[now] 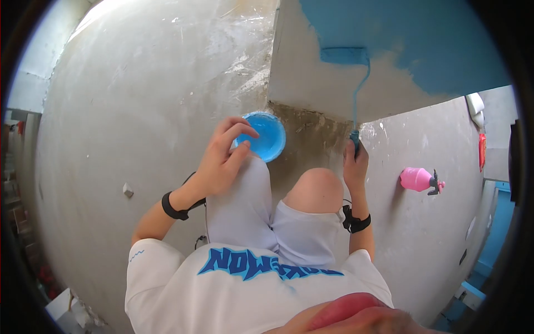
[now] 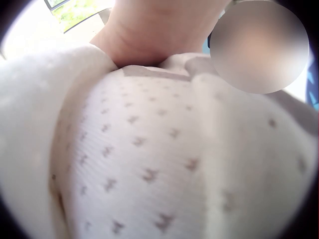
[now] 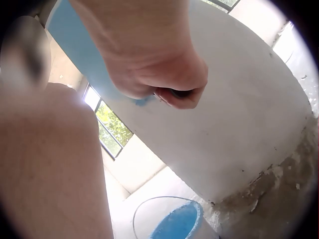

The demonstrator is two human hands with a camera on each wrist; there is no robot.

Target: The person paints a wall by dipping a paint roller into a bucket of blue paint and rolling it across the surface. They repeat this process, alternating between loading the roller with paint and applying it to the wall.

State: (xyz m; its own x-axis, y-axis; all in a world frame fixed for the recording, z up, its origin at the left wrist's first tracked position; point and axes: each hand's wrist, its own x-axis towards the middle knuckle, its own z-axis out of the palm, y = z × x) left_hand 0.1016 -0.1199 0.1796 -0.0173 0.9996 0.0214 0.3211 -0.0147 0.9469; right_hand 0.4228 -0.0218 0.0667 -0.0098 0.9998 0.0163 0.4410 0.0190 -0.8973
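Note:
My right hand (image 1: 356, 162) grips the dark handle of a paint roller (image 1: 344, 55); its long blue frame rises to the roller head, which lies against a pale wall panel (image 1: 308, 83) partly covered in blue paint (image 1: 384, 33). In the right wrist view the same hand (image 3: 159, 72) has its fingers curled round the handle. My left hand (image 1: 222, 158) hangs loosely bent by my left knee, holding nothing, its fingertips overlapping a bucket of blue paint (image 1: 270, 136). The left wrist view shows mostly white dotted cloth (image 2: 144, 149); the fingers are hidden there.
On the floor at the right stands a pink spray bottle (image 1: 416, 179). A white bottle (image 1: 475, 108) and a red packet (image 1: 482, 151) are farther right. A small pale lump (image 1: 128, 190) lies on the grey floor (image 1: 111, 133) at left. The paint bucket (image 3: 199, 216) has a thin wire handle.

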